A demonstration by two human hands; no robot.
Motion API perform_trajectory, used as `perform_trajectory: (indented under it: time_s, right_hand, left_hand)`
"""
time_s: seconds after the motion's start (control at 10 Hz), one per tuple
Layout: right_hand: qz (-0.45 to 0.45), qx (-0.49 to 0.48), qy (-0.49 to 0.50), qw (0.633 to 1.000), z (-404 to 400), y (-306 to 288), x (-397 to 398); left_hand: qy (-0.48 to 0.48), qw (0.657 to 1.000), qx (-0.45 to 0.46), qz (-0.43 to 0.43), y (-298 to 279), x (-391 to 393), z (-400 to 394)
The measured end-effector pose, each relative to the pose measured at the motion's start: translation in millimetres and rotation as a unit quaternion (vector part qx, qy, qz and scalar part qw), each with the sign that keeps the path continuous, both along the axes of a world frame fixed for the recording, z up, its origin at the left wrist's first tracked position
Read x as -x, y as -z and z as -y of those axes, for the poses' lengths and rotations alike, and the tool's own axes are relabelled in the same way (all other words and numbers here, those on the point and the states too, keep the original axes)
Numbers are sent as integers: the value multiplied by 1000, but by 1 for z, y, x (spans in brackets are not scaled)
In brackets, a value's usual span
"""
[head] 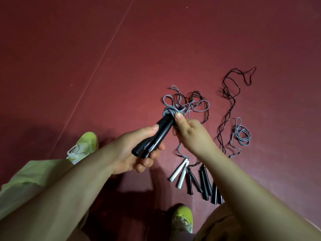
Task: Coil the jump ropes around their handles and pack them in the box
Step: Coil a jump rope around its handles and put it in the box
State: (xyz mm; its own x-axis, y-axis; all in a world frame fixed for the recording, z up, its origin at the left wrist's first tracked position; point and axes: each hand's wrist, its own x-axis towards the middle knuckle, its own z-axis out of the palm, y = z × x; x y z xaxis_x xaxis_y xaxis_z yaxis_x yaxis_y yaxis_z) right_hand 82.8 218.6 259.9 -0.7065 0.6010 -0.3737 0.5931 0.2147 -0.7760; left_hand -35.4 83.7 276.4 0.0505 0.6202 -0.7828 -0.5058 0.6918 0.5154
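At frame centre, the left hand grasps two black handles; the right hand pinches the grey rope wound at their top. If this pinch loosens, the coil may unwind. No box is visible.

Under you is a dark red floor with a thin pale seam line running diagonally across it. On it lie white handles beside several black handles, with tangled grey cords and dark cords trailing away from them. Your two yellow-green shoes stand on it too.
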Motion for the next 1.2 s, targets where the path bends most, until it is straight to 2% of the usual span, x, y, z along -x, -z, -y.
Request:
perform_trajectory:
  time_s: [0.1, 0.2, 0.3, 0.4, 0.5, 0.6, 0.7, 0.8, 0.9, 1.0, 1.1, 1.2]
  right_hand:
    - [7, -25, -16, 1000, 0, 1, -1]
    - [31, 14, -23, 999, 3, 4, -2]
    - [16, 106, 39, 993, 6, 1, 1]
    - [8, 168, 91, 982, 7, -3, 5]
    - [-15, 173, 99, 980, 8, -5, 5]
    - [-90, 183, 68, 977, 9, -8, 4]
    - [-179, 284, 48, 941, 9, -3, 2]
    - [-212, 340, 21, 916, 8, -5, 3]
    - [-154, 303, -61, 938, 2, -6, 2]
    - [-77, 250, -88, 961, -4, -8, -2]
    - [-27, 227, -82, 970, -8, -9, -8]
    - [4, 204, -52, 978, -3, -4, -6]
  left_hand:
    - [-9, 994, -30, -106, 9, -2, 5]
    - [-3, 945, -39, -326, 19, 0, 5]
    - [44, 886, -41, -459, 23, -6, 6]
    - [51, 856, -45, -513, 24, -13, 7]
    - [88, 873, -50, -477, 25, -11, 8]
    - [43, 976, -102, -189, 17, -12, 7]
    - [25, 962, -165, 214, 17, -10, 12]
    - [17, 935, -188, 301, 17, -10, 12]
    - [-16, 959, -143, 243, 12, -12, 10]
    - [-28, 984, -113, 138, 10, -13, 9]
    - [-32, 997, -73, -19, 10, -21, 5]
    - [-37, 984, -40, -171, 18, -27, 2]
